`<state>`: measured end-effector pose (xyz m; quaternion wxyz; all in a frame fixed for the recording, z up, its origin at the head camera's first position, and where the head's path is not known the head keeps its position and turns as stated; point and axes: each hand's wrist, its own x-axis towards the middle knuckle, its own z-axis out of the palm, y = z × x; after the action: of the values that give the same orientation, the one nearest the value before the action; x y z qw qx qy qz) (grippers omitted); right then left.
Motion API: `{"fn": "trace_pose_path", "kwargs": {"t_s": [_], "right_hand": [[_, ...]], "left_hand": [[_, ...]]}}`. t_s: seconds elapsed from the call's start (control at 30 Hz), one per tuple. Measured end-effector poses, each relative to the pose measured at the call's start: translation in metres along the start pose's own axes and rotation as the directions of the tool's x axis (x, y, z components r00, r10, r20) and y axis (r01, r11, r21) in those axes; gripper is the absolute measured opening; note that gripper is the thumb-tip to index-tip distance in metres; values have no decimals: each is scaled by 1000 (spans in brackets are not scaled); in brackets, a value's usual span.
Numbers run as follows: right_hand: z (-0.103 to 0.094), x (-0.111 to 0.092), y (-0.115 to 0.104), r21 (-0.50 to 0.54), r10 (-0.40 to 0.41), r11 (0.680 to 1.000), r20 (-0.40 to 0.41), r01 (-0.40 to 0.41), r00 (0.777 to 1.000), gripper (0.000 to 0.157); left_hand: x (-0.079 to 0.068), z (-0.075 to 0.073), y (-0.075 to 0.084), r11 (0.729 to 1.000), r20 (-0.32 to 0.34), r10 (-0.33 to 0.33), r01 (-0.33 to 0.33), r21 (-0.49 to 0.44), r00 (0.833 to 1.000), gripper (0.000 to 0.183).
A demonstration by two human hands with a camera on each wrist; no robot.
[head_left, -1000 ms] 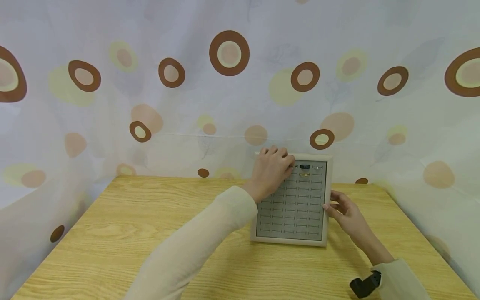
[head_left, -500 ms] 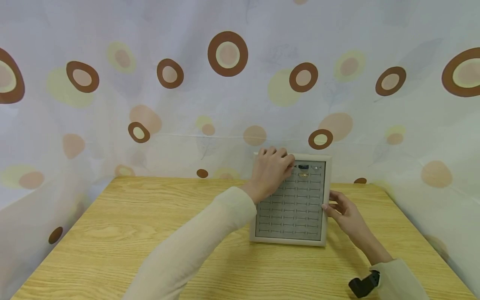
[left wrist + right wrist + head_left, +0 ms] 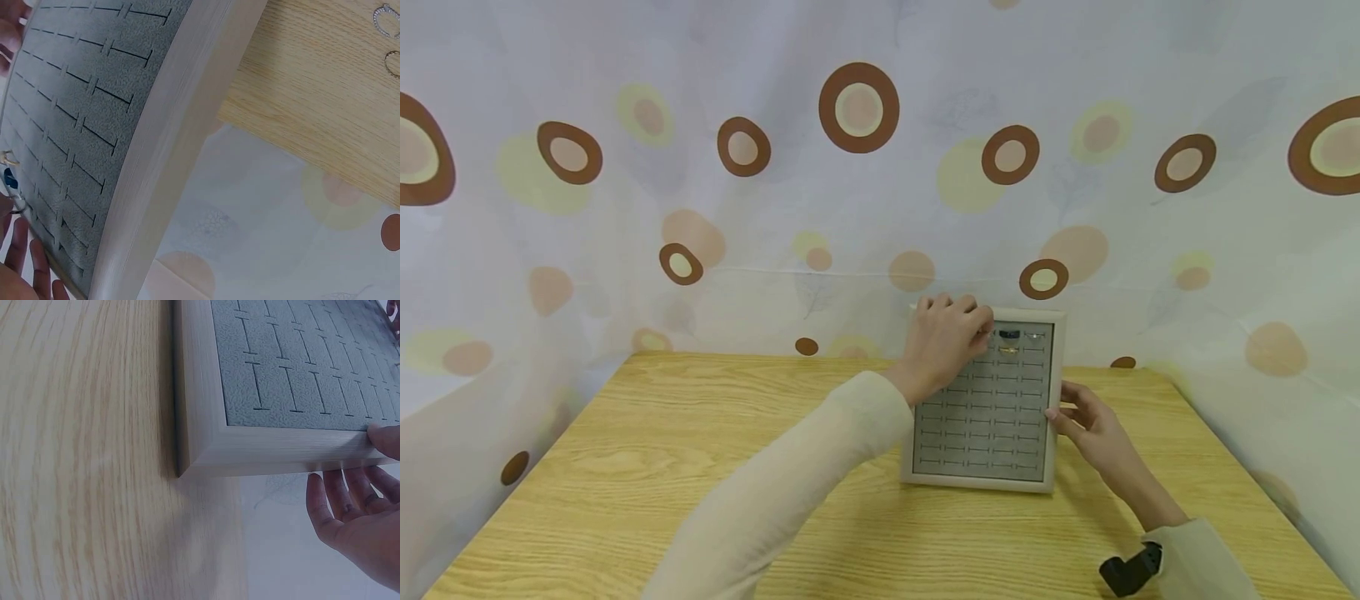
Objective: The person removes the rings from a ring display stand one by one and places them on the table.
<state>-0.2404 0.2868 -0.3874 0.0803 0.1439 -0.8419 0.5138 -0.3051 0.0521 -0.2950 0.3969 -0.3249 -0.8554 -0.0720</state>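
A ring display board [image 3: 977, 482], grey padded with rows of slots in a pale wooden frame, stands upright, tilted back a little, on the table. My left hand [image 3: 943, 342] is at its top row, thumb and fingertips pinching a silver ring [image 3: 19, 211] at a slot. Just right of these fingertips sit a dark blue ring [image 3: 1009, 334] and a clear-stoned silver ring [image 3: 1034, 336]. Below the blue one is a gold ring [image 3: 1008, 350]. My right hand [image 3: 1093, 429] grips the frame's right side, thumb in front and fingers behind. The left hand covers the board's upper left slots.
Behind the board, two loose rings show in the left wrist view, a sparkling open ring [image 3: 386, 22] and a darker ring [image 3: 394, 62]. The wood-grain table [image 3: 715, 467] ends at a patterned curtain [image 3: 850, 217]. A black device [image 3: 1129, 571] is strapped to the right wrist.
My left fingertips have shifted very slightly to the right at the top row and now cover more of the slot there. The right hand and the board stay put.
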Motion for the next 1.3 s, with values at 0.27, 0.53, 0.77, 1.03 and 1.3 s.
{"fn": "trace_pose_path", "kwargs": {"t_s": [0.27,0.53,0.77,1.03,1.3], "right_hand": [[-1,-1,0,-5,1,1000,-4,-1,1000,49],[1,0,0,-8,10,1000,-2,-10,1000,50],[1,0,-1,-20,5,1000,-9,-5,1000,47],[1,-1,0,-28,15,999,-6,-15,1000,49],[0,-1,-2,-31,2,1000,-3,-2,1000,47]], "left_hand": [[1,-8,1,1000,8,5,-5,-21,1000,7],[-13,-22,-12,997,56,43,-39,-68,998,7],[-34,-33,-32,995,61,59,-54,-87,996,7],[-67,-37,-66,994,64,17,-11,-106,998,9],[-110,-33,-97,995,132,-58,69,-78,990,9]]}}
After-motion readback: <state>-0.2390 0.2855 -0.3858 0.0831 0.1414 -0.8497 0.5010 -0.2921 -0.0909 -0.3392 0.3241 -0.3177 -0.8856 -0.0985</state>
